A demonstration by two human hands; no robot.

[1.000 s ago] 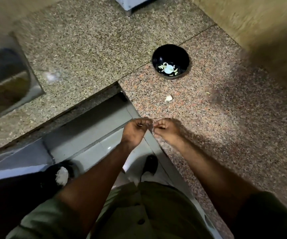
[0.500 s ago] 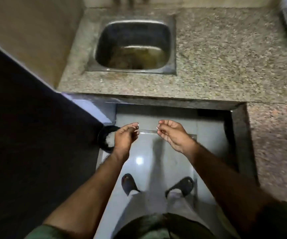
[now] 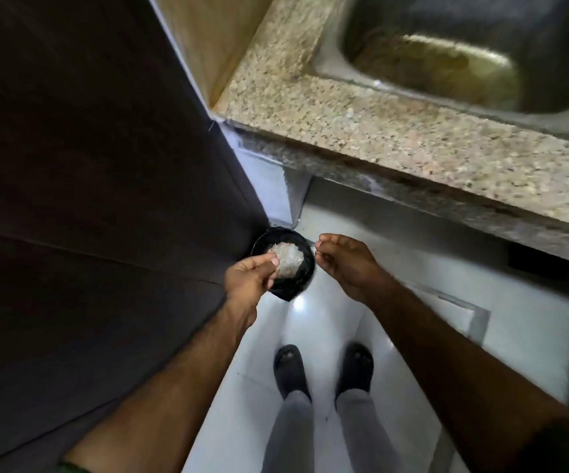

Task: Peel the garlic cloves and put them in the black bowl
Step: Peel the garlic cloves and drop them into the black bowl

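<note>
Standing on a pale glossy tiled floor (image 3: 252,397), the person holds both hands out low in front of the body, above a round black container (image 3: 293,285) that sits on the floor in the corner beside a dark brown wall panel (image 3: 88,199). This container holds a heap of pale whitish scraps (image 3: 288,259); the picture is too blurred to say exactly what they are.

The left hand (image 3: 249,285) is directly over the near left edge of the container, with its fingers curled and the thumb pressed against the fingertips, pinching something small that I cannot make out. The right hand (image 3: 348,264) is just beside the container on its right side, fingers bent inward, and the fingertips pinch a tiny pale piece (image 3: 314,248) that may be garlic or its skin; I cannot tell which. The two hands are near each other but do not touch.

Beyond the hands, higher, runs a speckled beige granite tabletop (image 3: 395,141) with a steel sink (image 3: 464,63) set into it. Below the hands, two dark slippers (image 3: 290,370) and grey trouser legs (image 3: 293,435) are seen on the floor.
</note>
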